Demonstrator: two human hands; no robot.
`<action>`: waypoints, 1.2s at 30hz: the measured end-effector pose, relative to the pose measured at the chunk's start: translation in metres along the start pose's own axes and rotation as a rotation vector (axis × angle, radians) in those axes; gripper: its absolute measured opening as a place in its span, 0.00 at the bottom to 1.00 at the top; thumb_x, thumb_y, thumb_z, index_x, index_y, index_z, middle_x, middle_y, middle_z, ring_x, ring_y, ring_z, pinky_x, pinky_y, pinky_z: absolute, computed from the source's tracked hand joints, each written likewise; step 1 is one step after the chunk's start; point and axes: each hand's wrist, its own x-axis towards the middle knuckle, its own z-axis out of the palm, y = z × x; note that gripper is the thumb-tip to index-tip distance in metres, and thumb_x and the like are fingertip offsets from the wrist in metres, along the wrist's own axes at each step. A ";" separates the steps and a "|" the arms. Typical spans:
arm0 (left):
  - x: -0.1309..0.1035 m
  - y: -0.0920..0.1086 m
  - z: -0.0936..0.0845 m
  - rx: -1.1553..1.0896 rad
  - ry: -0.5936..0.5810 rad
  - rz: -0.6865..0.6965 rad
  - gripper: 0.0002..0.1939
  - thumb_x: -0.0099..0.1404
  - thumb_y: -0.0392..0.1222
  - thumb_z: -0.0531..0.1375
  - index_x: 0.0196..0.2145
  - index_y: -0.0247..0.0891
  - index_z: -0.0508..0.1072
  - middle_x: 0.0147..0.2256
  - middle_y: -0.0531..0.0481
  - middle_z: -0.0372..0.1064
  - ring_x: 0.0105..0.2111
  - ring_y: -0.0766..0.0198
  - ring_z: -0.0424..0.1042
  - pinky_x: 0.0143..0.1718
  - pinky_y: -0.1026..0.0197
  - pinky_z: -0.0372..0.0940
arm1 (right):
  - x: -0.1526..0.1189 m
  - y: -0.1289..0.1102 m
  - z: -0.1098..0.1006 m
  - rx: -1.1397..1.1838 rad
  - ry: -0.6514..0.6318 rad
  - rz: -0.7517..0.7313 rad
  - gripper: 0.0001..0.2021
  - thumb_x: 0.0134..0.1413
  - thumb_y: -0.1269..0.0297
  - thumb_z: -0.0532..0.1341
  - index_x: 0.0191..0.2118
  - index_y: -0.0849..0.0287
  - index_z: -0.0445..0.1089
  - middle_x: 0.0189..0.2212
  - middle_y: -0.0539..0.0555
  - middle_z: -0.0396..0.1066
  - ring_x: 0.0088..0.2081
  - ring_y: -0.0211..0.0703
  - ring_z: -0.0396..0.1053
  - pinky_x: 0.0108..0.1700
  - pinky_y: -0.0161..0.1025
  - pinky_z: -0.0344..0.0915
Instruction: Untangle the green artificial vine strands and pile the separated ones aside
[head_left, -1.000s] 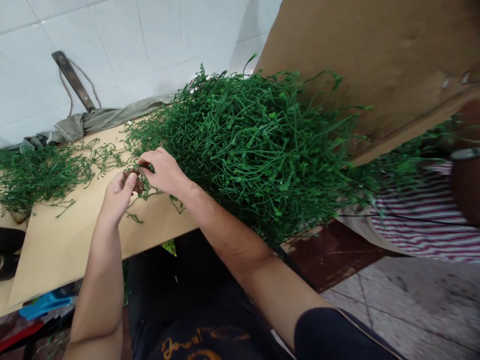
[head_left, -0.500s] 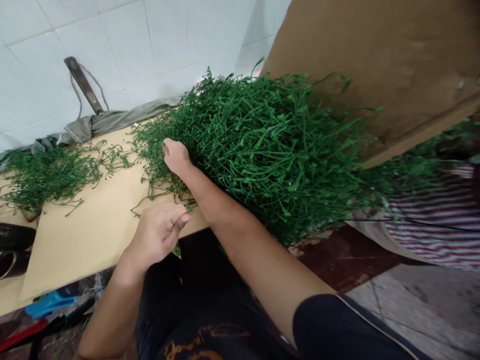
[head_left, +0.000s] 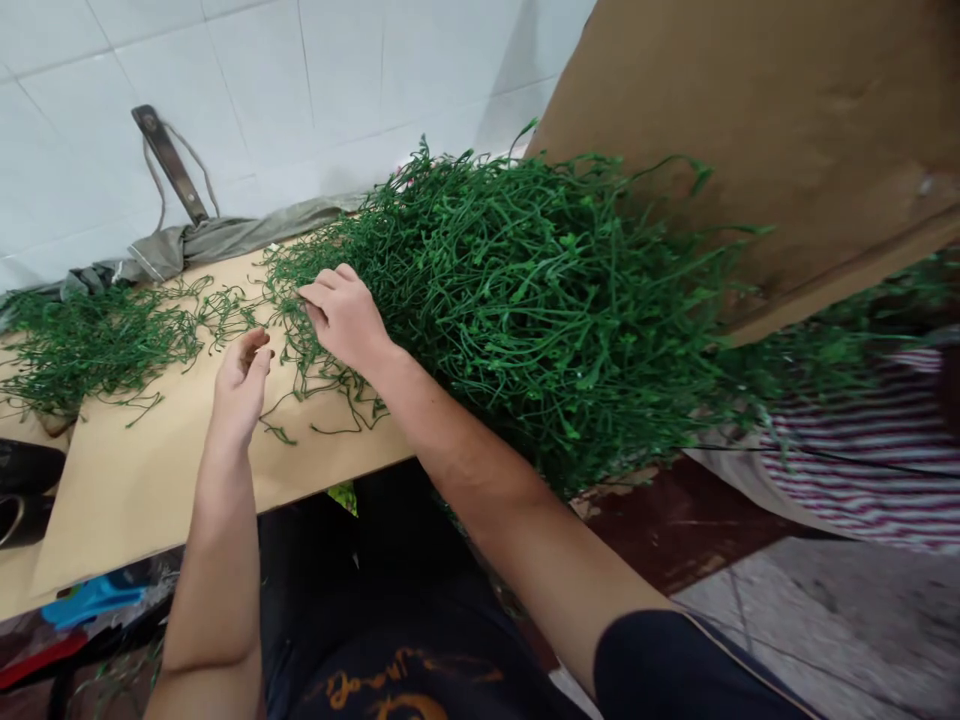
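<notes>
A large heap of thin green stems (head_left: 540, 290) with small buds covers the right part of the pale board (head_left: 172, 470). My right hand (head_left: 346, 315) is at the heap's left edge, its fingers pinched together; what they hold, if anything, is too small to name. To its left, my left hand (head_left: 244, 375) hovers over the board with thumb and fingers apart, nothing visible between them. A smaller pile of green stems (head_left: 97, 345) lies at the board's left end, with loose stems scattered between the two piles.
Behind the board are a grey cloth (head_left: 240, 235), a metal bar (head_left: 171, 165) with a cord and a tiled wall. A brown cardboard sheet (head_left: 750, 130) leans at the right. Dark cylinders (head_left: 26, 470) stand at the left edge. Striped fabric (head_left: 862, 460) shows at right.
My left hand has moved up and to the left, away from the board's front edge, and its fingers have opened. My right hand has shifted slightly left.
</notes>
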 end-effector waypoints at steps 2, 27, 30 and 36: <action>0.005 0.006 0.006 -0.105 -0.047 0.008 0.21 0.56 0.56 0.60 0.40 0.37 0.69 0.36 0.47 0.71 0.33 0.65 0.69 0.35 0.62 0.64 | -0.001 -0.008 0.001 -0.006 -0.012 -0.018 0.14 0.61 0.69 0.49 0.38 0.63 0.72 0.35 0.58 0.68 0.41 0.46 0.58 0.46 0.43 0.56; -0.038 0.039 0.001 0.109 -0.146 0.111 0.16 0.62 0.52 0.55 0.26 0.37 0.67 0.20 0.56 0.54 0.21 0.70 0.53 0.25 0.64 0.52 | 0.022 0.021 0.023 0.189 0.124 0.154 0.12 0.62 0.65 0.50 0.32 0.62 0.68 0.33 0.56 0.70 0.38 0.42 0.62 0.46 0.40 0.57; -0.019 0.024 0.008 0.025 -0.166 0.070 0.17 0.60 0.56 0.56 0.28 0.38 0.68 0.19 0.57 0.52 0.20 0.70 0.52 0.24 0.64 0.51 | 0.020 0.005 0.004 0.359 0.103 0.130 0.10 0.60 0.63 0.52 0.32 0.62 0.66 0.30 0.53 0.67 0.34 0.38 0.60 0.41 0.37 0.57; -0.020 0.023 0.014 -0.167 -0.138 0.059 0.21 0.60 0.61 0.54 0.24 0.39 0.65 0.17 0.56 0.52 0.19 0.70 0.50 0.22 0.64 0.50 | 0.000 -0.007 -0.024 0.727 -0.107 0.261 0.19 0.54 0.51 0.58 0.23 0.60 0.57 0.19 0.45 0.49 0.25 0.31 0.47 0.28 0.33 0.48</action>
